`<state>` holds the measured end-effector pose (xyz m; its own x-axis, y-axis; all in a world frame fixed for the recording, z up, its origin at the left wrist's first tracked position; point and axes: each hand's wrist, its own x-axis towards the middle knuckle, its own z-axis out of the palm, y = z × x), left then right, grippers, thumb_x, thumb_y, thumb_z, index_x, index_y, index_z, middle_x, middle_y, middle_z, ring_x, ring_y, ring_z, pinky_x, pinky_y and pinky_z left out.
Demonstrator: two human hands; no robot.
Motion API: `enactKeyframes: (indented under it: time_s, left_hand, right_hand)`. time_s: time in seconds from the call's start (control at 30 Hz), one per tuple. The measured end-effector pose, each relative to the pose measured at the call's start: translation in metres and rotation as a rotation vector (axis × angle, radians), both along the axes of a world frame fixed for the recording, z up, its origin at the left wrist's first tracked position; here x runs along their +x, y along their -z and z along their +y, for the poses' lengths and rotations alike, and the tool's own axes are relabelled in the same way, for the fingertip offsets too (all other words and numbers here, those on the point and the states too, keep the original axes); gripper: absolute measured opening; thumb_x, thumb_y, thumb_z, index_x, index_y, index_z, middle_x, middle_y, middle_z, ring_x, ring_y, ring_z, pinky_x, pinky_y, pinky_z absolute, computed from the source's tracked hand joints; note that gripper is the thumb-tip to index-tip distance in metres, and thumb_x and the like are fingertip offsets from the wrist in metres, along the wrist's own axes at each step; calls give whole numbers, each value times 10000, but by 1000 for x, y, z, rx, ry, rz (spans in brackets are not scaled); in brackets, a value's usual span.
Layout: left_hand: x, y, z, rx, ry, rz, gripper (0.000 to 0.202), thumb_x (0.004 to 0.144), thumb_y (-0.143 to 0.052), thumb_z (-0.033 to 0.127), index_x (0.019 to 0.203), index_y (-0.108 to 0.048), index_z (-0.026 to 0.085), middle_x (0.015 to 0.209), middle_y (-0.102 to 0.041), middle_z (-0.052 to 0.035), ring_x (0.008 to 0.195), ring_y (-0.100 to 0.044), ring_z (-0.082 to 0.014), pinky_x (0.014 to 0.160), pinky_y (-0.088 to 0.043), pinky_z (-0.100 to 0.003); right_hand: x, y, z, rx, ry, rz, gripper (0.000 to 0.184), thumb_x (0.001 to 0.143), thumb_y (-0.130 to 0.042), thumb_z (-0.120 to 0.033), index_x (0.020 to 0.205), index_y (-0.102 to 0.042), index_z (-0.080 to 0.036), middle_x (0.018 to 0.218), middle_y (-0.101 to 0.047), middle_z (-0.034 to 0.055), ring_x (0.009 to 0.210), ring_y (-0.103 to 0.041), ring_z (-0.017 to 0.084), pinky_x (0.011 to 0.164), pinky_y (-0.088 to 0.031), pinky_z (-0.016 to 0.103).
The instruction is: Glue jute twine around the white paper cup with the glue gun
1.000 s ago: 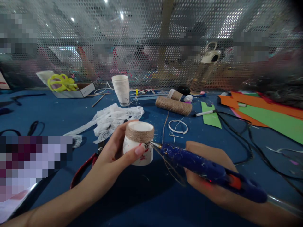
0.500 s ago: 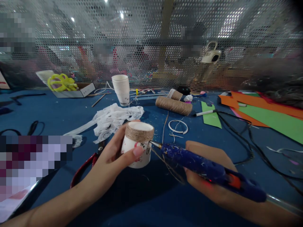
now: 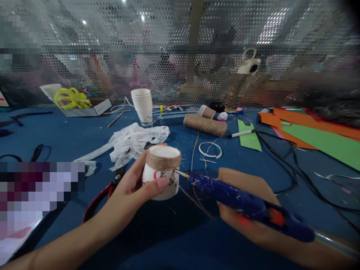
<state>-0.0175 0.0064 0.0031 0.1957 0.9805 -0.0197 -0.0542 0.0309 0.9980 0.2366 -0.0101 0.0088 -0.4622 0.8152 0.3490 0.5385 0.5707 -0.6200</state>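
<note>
Grey perforated metal screen (image 3: 168,30) stands upright beyond your left hand (image 3: 129,193) and right hand (image 3: 247,182), at the far side of the blue table (image 3: 90,129). Green and orange paper sheets (image 3: 323,137) lie well to the right of your right-hand grip. Blue glue gun (image 3: 230,195): clasped in that hand, which shows above and below its body; nozzle (image 3: 182,173) directed toward your left-hand grip. White lace (image 3: 132,140) lies heaped just beyond your left hand. Red-handled tool (image 3: 97,202) is partly hidden by your left wrist. Stacked paper cups (image 3: 142,107) stand farther out, past the lace. Twine roll (image 3: 205,125) lies on its side, beyond the space between your grips. Held cup (image 3: 160,173): white, printed, mouth upward — grasped in your left hand, thumb across the near side, fingers behind. Twine band (image 3: 163,162) encircles its upper part, above your thumb. White ring (image 3: 221,153) lies flat, beyond your right hand. Nozzle tip sits at the band's lower edge — contact cannot be told. Loose twine strand (image 3: 197,203) runs below the nozzle, between your grips.
</note>
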Motion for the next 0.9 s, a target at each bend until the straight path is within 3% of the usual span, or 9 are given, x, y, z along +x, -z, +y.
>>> enactKeyframes:
  time_s: [0.27,0.5,0.73,0.9]
  left_hand:
    - [1,-3,1,-24,-1,-41,621,783,-812,447,1366,-649,307,1248,-770,-48,1179,-663,-357,981,-513,-391]
    - [0,-1,2,-31,16,-51,608,783,-811,439,1358,-656,313,1248,-778,-47,1214,-660,-348,996,-521,-375]
    - [3,-12,-3,-100,5,-92,593,751,-847,444,1310,-691,326,1269,-768,-16,1230,-649,-336,1029,-494,-371]
    - [1,-10,-1,-127,33,-115,636,764,-831,436,1362,-665,296,1268,-771,-42,1157,-677,-342,949,-535,-385]
  right_hand:
    - [0,0,-1,33,0,9,255,817,-593,-93,709,-408,-233,638,-470,-62,516,-429,94,462,-303,244]
    - [0,0,0,37,-8,36,266,817,-600,-99,706,-399,-235,641,-464,-61,520,-430,95,463,-302,245]
    - [0,0,0,15,-10,-4,250,820,-598,-107,709,-413,-233,642,-487,-53,518,-441,98,459,-316,248]
    - [0,1,0,34,13,1,250,820,-573,-97,706,-397,-233,636,-479,-55,516,-437,96,452,-304,245]
